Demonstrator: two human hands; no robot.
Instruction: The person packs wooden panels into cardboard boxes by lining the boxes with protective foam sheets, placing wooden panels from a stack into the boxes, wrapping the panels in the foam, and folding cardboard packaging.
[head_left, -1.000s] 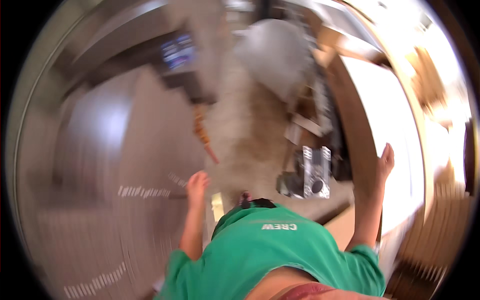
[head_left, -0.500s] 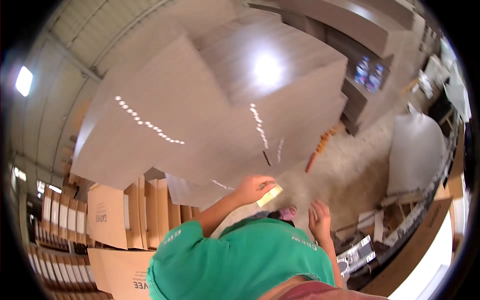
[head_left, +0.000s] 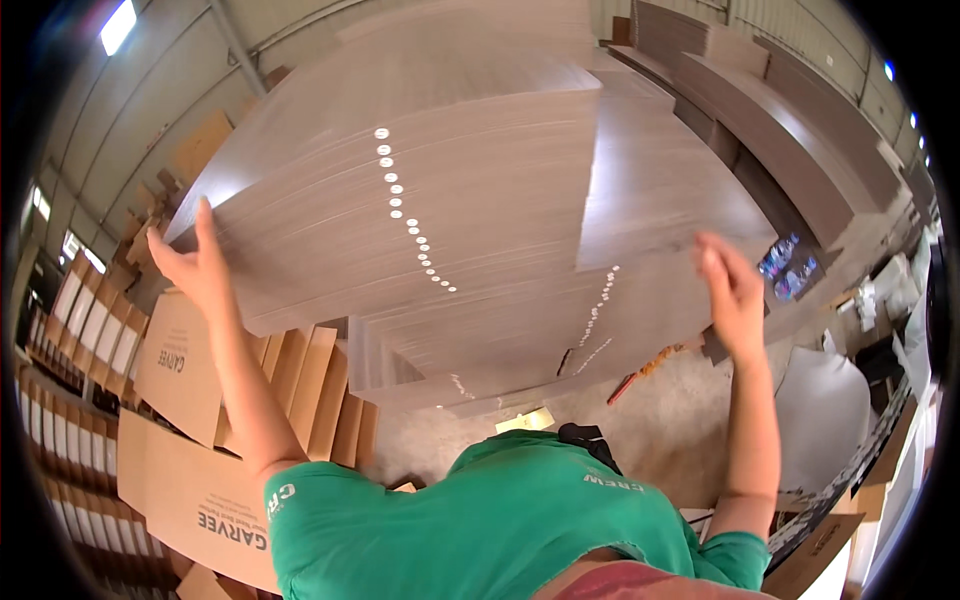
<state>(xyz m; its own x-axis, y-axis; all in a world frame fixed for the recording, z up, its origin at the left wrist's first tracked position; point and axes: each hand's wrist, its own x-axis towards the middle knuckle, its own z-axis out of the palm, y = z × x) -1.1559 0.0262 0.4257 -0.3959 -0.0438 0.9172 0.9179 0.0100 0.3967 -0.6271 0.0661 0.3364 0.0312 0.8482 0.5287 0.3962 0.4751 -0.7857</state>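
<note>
Head view — left hand (head_left: 197, 262) and right hand (head_left: 736, 300), lower and closer together half-second ago, now spread wide, bracketing grey-brown panel stacks (head_left: 500, 170) ahead. Left open, empty, near corner; right half-open, seemingly empty — contact unclear.

Head-worn fisheye; faces downward; close above

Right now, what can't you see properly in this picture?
In the head view:
- Right hand: its fingers are blurred, so I can't tell whether they touch the boards.
- Legs: mostly hidden by the green shirt.
- Bottles: too small to tell what's inside.
- Cartons at far left: cut off by the picture's dark rim.
</note>
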